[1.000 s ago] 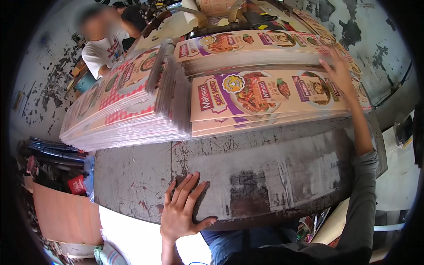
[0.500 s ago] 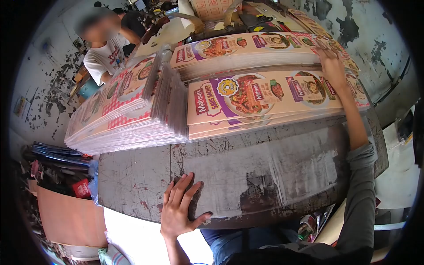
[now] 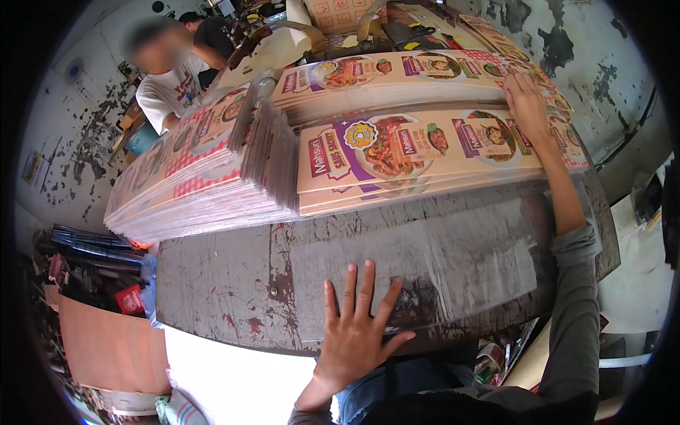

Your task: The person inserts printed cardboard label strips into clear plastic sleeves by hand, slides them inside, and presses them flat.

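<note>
My left hand (image 3: 358,326) lies with spread fingers over the near edge of a clear plastic sheet (image 3: 482,248) on the worn dark table (image 3: 212,283). My right hand (image 3: 524,95) reaches to the right end of the back stack of printed sheets (image 3: 368,71), its fingers bent at the top sheet's front edge; whether it grips the sheet cannot be made out. In front of that stack lies a lower pile of the same printed sheets (image 3: 389,152), under my right forearm. A tall stack of plastic-covered prints (image 3: 205,177) stands on the left.
A person in a white shirt (image 3: 166,92) is at the back left, with another person in dark clothes (image 3: 212,42) behind. Black tools (image 3: 414,35) and a carton (image 3: 340,14) lie beyond the stacks. Rolled dark material (image 3: 92,248) is left of the table.
My left hand has moved right from the table's near edge onto the plastic sheet. My right hand's fingers, outstretched before, are now bent at the back stack.
</note>
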The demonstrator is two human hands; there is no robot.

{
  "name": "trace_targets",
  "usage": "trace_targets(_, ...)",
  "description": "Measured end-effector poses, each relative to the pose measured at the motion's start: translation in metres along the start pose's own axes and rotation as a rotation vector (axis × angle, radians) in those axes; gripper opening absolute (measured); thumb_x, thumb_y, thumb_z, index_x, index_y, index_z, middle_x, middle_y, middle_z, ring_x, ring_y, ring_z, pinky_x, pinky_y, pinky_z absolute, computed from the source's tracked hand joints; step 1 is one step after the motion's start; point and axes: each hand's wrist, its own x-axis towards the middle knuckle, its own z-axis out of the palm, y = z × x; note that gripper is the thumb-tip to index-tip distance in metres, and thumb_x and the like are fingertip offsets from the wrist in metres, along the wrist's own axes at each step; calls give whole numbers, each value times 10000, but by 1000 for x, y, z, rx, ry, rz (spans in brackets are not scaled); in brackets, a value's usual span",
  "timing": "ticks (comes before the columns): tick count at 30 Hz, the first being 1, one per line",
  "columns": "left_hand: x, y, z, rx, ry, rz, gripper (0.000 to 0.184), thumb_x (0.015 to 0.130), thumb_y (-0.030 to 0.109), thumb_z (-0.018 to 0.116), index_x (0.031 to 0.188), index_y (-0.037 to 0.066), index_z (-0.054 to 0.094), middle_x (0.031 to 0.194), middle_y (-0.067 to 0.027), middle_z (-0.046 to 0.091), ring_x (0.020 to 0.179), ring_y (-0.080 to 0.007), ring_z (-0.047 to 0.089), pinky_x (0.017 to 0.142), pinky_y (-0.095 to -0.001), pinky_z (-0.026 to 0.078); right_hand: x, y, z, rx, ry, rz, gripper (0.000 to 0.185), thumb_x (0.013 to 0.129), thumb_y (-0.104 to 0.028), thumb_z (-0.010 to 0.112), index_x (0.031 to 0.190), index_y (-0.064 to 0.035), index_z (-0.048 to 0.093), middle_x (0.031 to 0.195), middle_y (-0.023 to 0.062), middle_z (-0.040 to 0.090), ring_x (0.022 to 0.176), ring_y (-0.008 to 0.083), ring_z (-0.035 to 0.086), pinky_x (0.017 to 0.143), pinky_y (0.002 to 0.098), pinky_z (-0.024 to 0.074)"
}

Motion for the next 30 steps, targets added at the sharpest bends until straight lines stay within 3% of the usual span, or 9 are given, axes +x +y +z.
trace_targets(5, 7, 5, 1, -33, 11, 27, 730, 774, 609, 503, 1362, 199, 366, 1425, -253, 205, 1322, -407, 208, 1023, -606, 144, -9, 10, 5, 209, -32, 97, 226, 670, -8, 609, 866, -37, 501, 875, 105, 492, 893, 292, 501, 749, 396, 416)
trace_targets(9, 6, 6, 3, -57, 26, 12, 710, 779, 610, 493, 1358, 216, 375, 1418, -251, 227, 1324, -378, 226, 1036, -583, 136, -5, -6, -5, 179, -15, 64, 217, 692, -23, 596, 888, -29, 504, 891, 116, 497, 904, 300, 500, 785, 408, 411)
trace_targets(12, 7, 6, 3, -56, 33, 9, 709, 777, 608, 499, 1360, 224, 372, 1415, -254, 232, 1323, -373, 232, 1039, -578, 135, 1, -10, -3, 193, -84, 68, 263, 721, -37, 580, 980, -41, 532, 951, 119, 526, 943, 309, 509, 863, 407, 404)
trace_targets(15, 0, 9, 5, -31, 18, 5, 727, 772, 613, 502, 1368, 223, 356, 1394, -273, 241, 1316, -388, 232, 1031, -592, 136, -2, -9, 8, 140, -67, -39, 362, 760, -45, 554, 1121, -60, 529, 1087, 113, 551, 1036, 290, 508, 948, 389, 379)
trace_targets(17, -7, 11, 6, -18, 10, 13, 740, 768, 617, 503, 1373, 221, 347, 1376, -287, 252, 1312, -398, 232, 1025, -602, 139, -5, -6, 9, 110, -183, -6, 427, 788, -44, 532, 1212, -72, 497, 1205, 105, 533, 1104, 273, 499, 991, 385, 362)
trace_targets(24, -23, 9, 10, 63, -17, 80, 773, 728, 679, 494, 1368, 272, 346, 1275, -287, 338, 1283, -405, 270, 1008, -621, 157, -4, -7, 11, 203, -192, 90, 404, 806, -59, 530, 1208, -99, 529, 1178, 93, 567, 1051, 278, 549, 889, 376, 454)
trace_targets(26, -24, 9, 11, 85, -12, 91, 782, 715, 686, 501, 1367, 281, 346, 1267, -280, 347, 1282, -400, 276, 1010, -618, 159, 0, -10, 3, 279, -320, 217, 431, 824, -30, 529, 1244, -125, 502, 1225, 70, 539, 1091, 273, 527, 884, 373, 459)
trace_targets(30, -23, 2, 8, 68, -8, 117, 798, 699, 686, 518, 1365, 281, 347, 1266, -278, 347, 1287, -397, 270, 1015, -613, 160, -5, -2, 14, 252, -298, 160, 443, 818, -33, 549, 1249, -123, 498, 1228, 73, 537, 1088, 275, 527, 884, 373, 459)
